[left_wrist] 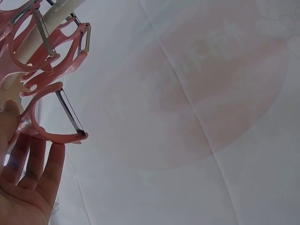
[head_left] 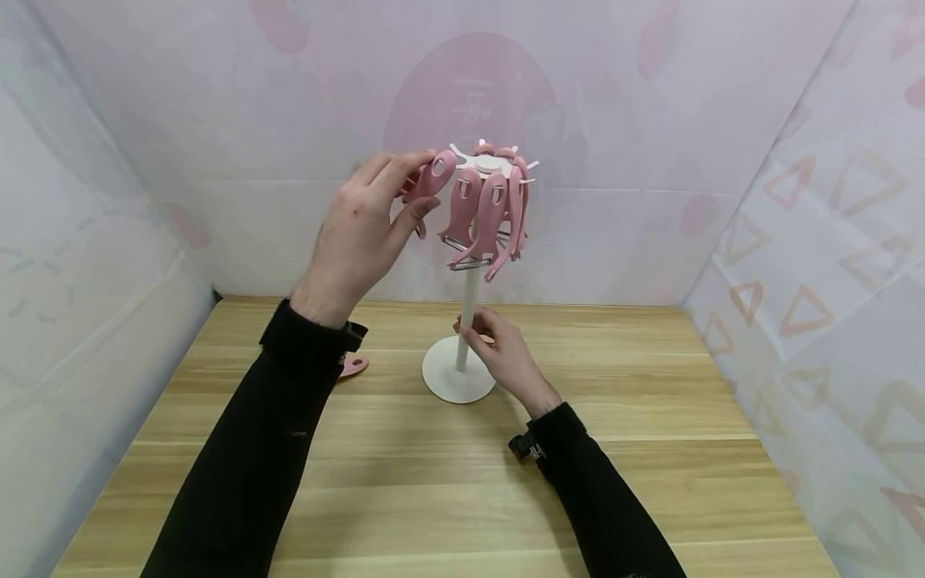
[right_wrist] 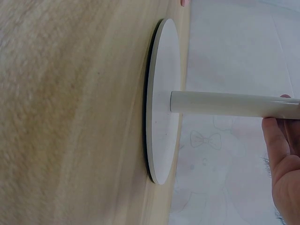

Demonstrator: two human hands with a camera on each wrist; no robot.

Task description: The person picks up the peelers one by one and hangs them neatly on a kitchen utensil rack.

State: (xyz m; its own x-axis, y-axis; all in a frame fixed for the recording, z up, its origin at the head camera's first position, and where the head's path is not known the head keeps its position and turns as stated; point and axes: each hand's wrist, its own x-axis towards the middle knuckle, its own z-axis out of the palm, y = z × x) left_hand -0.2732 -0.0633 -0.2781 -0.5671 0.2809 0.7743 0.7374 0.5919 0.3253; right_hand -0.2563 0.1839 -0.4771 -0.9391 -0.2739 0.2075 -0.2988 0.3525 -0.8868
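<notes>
My left hand (head_left: pixel 359 225) holds a pink peeler (head_left: pixel 442 170) by its handle, beside the hooked top (head_left: pixel 488 164) of a white stand. In the left wrist view, the peeler's Y-shaped head (left_wrist: pixel 61 137) and metal blade (left_wrist: pixel 70 112) point away from the palm. Several other pink peelers (head_left: pixel 491 205) hang from the stand's hooks, blades downward. My right hand (head_left: pixel 509 361) grips the stand's white pole (head_left: pixel 470 297) low down, above its round base (head_left: pixel 444 381). Whether the held peeler touches a hook, I cannot tell.
Left of the base, another pink piece (head_left: pixel 355 366) lies on the wooden table (head_left: pixel 614 482), mostly hidden by my left sleeve. A patterned cloth backdrop (head_left: pixel 614 241) rises behind the stand, with similar cloth walls on both sides.
</notes>
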